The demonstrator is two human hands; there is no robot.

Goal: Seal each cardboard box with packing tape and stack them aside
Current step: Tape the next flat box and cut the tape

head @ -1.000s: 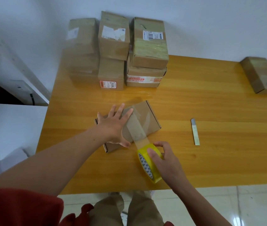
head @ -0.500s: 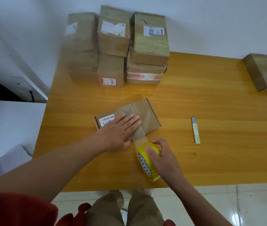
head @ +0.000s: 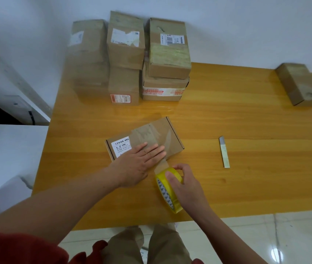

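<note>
Taping the box (head: 172, 138) in the middle of the table (head: 227, 115).
Left hand (head: 138, 164) lies flat on it, so the tape (head: 161, 166) sticks; right hand (head: 186, 185) curls round the roll (head: 166, 194) to pull it tight.

The left hand (head: 138, 164) lies flat over the 6 o'clock portion of the flat box (head: 151, 134) and one corner of its label (head: 120, 147). The label's small print is illegible. The right hand (head: 185, 185) conceals the 3 o'clock side of the tape roll (head: 167, 195). The box stack (head: 88, 60) at the table's (head: 227, 121) 11 o'clock corner is blurred.
</note>
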